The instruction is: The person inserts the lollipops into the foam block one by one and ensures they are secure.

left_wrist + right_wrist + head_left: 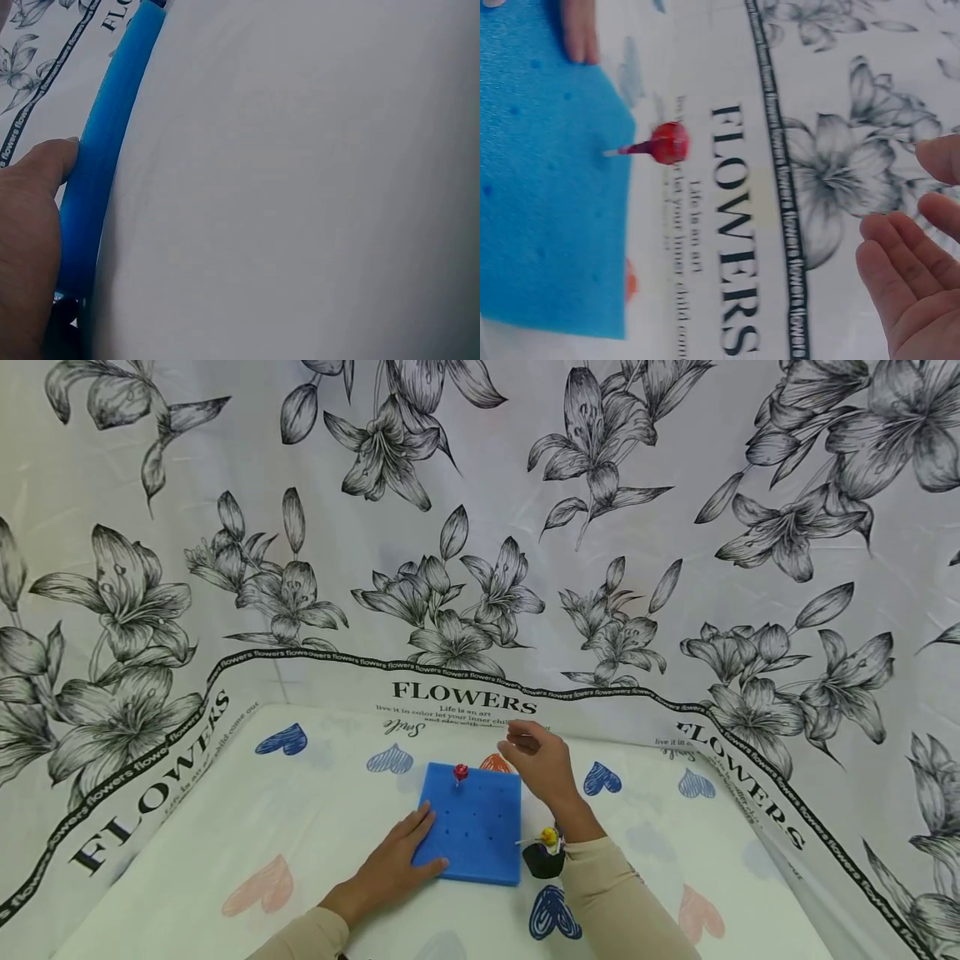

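A blue foam board (480, 852) dotted with small holes lies flat on the cloth. Upright near its far edge stands a red lollipop (461, 772), its white stick meeting the board in the right wrist view. My left hand (393, 860) rests on the board's left side with straight fingers; the left wrist view shows the thumb against the board's blue edge (112, 150). Off the far right corner, my right hand (542, 768) is raised with nothing in it. Its fingers (900, 285) are relaxed, apart from the lollipop.
Close to the board's right side, under my right forearm, sits a black cup (543, 862) with a yellow lollipop (550, 836) and other sticks poking out. White cloth printed with hearts (282, 739) covers the surface. A flower-printed curtain (450, 593) rises behind and at both sides.
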Tool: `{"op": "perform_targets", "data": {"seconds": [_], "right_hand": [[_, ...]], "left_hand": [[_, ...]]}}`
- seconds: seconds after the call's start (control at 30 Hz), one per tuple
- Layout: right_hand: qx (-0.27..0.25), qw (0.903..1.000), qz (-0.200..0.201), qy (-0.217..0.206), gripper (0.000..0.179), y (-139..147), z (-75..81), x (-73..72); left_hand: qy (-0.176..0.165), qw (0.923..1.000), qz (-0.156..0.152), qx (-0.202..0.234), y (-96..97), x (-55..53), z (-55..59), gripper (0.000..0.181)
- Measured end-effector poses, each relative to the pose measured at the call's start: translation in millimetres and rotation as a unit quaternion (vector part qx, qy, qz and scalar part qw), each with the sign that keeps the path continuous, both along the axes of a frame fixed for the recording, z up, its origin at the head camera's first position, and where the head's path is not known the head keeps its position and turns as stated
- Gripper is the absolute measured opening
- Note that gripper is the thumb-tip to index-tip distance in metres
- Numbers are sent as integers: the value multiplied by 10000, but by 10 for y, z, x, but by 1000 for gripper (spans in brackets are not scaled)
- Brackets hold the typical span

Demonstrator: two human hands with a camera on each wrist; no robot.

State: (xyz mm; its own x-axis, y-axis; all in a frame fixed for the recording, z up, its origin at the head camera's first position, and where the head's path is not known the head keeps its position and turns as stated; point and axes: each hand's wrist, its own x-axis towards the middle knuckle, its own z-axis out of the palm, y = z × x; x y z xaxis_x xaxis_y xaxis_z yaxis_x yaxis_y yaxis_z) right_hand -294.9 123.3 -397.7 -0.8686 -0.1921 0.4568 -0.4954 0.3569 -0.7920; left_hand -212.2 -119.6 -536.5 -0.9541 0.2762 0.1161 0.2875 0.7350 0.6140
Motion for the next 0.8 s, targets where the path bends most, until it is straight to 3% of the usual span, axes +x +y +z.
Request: {"op": "perform_targets", "data": {"seconds": [0.33, 0.6, 0.8], "right_hand": [[42, 9993, 155, 336, 36, 270, 361, 253], [288, 9974, -91, 647, 37, 592, 491, 399], [187, 9973, -313, 638, 36, 727, 627, 641]], "left_hand": [[-85, 9999, -2, 103, -5, 17, -10, 86], [-15, 10000, 34, -8, -19, -2, 3, 87], [-95, 9999, 29, -24, -19, 6, 24, 87]]}}
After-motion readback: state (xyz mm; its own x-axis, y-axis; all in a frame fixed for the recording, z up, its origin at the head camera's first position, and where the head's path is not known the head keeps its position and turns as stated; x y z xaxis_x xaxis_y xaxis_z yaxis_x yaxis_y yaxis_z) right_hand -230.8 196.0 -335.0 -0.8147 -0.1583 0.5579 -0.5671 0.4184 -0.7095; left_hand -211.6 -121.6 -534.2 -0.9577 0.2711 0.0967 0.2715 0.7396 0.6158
